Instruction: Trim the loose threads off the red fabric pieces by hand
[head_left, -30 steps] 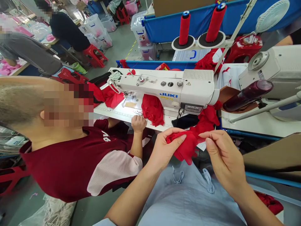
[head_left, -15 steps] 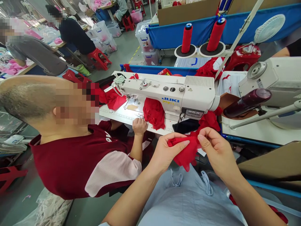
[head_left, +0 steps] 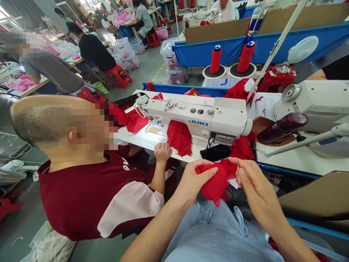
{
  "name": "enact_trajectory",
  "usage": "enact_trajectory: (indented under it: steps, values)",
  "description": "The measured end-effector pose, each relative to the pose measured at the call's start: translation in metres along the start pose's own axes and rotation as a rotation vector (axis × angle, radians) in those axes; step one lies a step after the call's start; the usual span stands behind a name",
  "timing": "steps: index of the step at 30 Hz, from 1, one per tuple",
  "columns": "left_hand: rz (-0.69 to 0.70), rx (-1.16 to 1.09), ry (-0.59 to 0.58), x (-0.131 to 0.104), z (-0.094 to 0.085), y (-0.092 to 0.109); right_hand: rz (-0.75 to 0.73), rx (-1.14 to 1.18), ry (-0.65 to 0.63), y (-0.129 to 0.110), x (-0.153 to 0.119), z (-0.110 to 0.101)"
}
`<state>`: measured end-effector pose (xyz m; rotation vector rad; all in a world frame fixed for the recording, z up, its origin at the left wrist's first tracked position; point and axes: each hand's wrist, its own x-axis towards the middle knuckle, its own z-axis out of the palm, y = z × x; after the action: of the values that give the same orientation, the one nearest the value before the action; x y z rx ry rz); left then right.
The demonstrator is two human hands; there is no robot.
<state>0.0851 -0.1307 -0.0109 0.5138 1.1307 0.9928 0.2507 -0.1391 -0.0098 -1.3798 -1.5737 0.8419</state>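
In front of my body, a piece of red fabric (head_left: 215,185) is stretched between my hands. My left hand (head_left: 195,180) grips its bunched left part, the thumb lying on top. At the cloth's right end, my right hand (head_left: 249,178) pinches an edge between thumb and fingers. The fabric's lower corner hangs free above my light blue clothing. Just beyond stands a white sewing machine (head_left: 196,118), with a bundle of red fabric (head_left: 179,138) lying on its table. A co-worker's closed hand (head_left: 163,152) rests at the table's front edge, close to that bundle.
A co-worker in a dark red top (head_left: 89,196) sits close on my left. Two red thread cones (head_left: 216,60) stand behind the machine. A second sewing machine (head_left: 319,102) and a cardboard sheet (head_left: 316,196) are on the right. Red stools (head_left: 120,75) stand farther back.
The view has tilted up slightly, so the scene sits lower. My right hand has shifted a little right, drawing the red cloth's edge out. My left hand keeps its grip.
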Motion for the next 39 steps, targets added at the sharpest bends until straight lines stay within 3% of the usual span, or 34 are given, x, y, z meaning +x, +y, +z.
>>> enact_trajectory:
  steps: [2,5,10,22,26,29,35,39]
  values:
    - [-0.001,-0.036,-0.008,0.0,0.0,-0.001,-0.223,-0.171,-0.003,-0.003,-0.009,-0.001]
    - [0.004,-0.069,-0.014,0.0,0.0,-0.003,-0.362,-0.377,-0.006,-0.002,-0.018,0.0]
    - [0.0,-0.087,-0.01,-0.001,0.001,-0.004,-0.373,-0.529,-0.022,-0.002,-0.019,0.004]
    - [0.088,-0.006,0.015,-0.009,0.004,-0.004,-0.375,-0.428,-0.024,-0.009,-0.018,0.006]
    - [0.1,0.013,-0.012,-0.011,0.004,-0.002,-0.363,-0.38,-0.003,-0.008,-0.017,0.006]
    - [0.09,-0.007,-0.023,-0.011,0.003,-0.001,-0.309,-0.219,0.004,-0.01,-0.015,0.007]
    - [-0.021,-0.105,-0.043,-0.01,0.002,0.0,-0.009,0.203,-0.072,-0.015,-0.012,0.009]
    - [-0.052,-0.129,-0.066,-0.01,0.002,0.001,0.1,0.362,-0.09,-0.014,-0.011,0.01]
